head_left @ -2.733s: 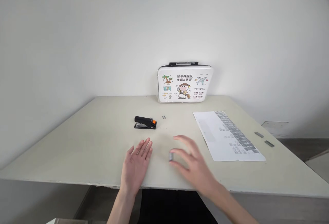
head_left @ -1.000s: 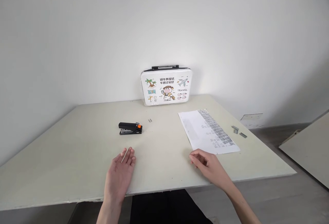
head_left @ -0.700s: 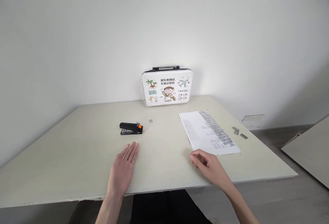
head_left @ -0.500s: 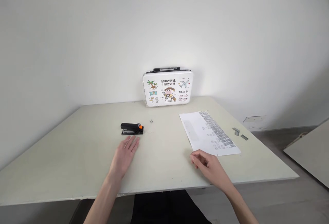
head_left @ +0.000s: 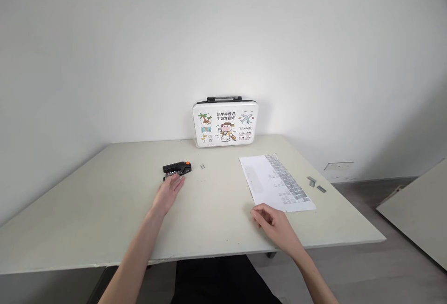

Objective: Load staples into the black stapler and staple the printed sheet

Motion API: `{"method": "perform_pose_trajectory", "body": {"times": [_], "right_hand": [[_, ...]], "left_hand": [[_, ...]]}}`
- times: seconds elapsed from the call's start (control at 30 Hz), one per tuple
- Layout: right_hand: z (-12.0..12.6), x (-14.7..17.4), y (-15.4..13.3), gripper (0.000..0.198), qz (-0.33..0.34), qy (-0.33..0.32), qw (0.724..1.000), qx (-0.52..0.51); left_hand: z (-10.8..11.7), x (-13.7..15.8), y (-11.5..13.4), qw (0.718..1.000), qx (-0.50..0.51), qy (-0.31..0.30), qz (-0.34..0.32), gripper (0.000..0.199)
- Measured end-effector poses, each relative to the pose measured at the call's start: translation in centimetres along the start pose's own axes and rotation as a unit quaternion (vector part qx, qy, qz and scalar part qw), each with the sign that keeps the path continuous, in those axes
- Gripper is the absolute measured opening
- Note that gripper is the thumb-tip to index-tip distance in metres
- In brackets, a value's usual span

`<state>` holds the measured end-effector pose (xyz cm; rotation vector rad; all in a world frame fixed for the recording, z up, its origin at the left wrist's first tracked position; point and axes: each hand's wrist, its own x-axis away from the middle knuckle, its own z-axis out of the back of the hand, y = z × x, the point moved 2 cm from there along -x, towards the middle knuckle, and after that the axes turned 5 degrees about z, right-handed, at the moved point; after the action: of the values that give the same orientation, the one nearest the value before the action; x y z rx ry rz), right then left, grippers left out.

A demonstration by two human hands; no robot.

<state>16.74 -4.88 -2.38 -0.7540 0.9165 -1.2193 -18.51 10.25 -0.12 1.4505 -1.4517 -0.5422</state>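
Observation:
A black stapler (head_left: pixel 177 168) with an orange button lies at the left middle of the table, turned slightly at an angle. My left hand (head_left: pixel 168 194) is at its near side, fingers stretched out and fingertips at the stapler's lower edge, not wrapped round it. At the lower left corner of a white printed sheet (head_left: pixel 260 178) rests my right hand (head_left: pixel 274 225). Its fingers are loosely curled in, with nothing visible in them. Two small staple strips (head_left: pixel 202 166) lie just right of the stapler.
Several grey staple strips (head_left: pixel 312 181) lie right of the sheet on the pale table (head_left: pixel 206 229). A white case (head_left: pixel 225 124) with cartoon prints and a black handle leans against the wall at the back. A socket plate (head_left: pixel 338 166) is on the wall at right.
My left hand has moved forward against the stapler, and the stapler has turned a little. My right hand keeps its curled pose by the sheet. The view has shifted slightly.

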Motion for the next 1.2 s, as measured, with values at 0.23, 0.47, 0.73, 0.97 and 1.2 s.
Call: {"method": "perform_pose_trajectory", "body": {"times": [0.23,0.47,0.73,0.97,1.2], "right_hand": [[0.1,0.2,-0.1,0.044,0.01,0.015,1.0,-0.009],[0.2,0.6,-0.7,0.05,0.017,0.017,1.0,-0.003],[1.5,-0.1,1.1,0.049,0.044,0.07,0.994,0.069],[2.5,-0.6,5.3,0.063,0.0,0.082,0.941,0.328],[-5.7,3.6,-1.7,0.061,0.005,0.026,0.958,0.286]], "left_hand": [[0.9,-2.0,-0.6,0.996,-0.037,0.03,-0.078,0.005],[1.1,-2.9,-0.1,0.989,-0.089,0.014,-0.12,0.009],[2.3,-3.0,0.2,0.967,-0.22,0.015,-0.126,0.016],[2.8,-0.5,-0.4,0.908,-0.379,0.002,-0.182,0.015],[-1.7,4.5,-4.0,0.833,-0.46,-0.144,-0.271,0.023]]}}
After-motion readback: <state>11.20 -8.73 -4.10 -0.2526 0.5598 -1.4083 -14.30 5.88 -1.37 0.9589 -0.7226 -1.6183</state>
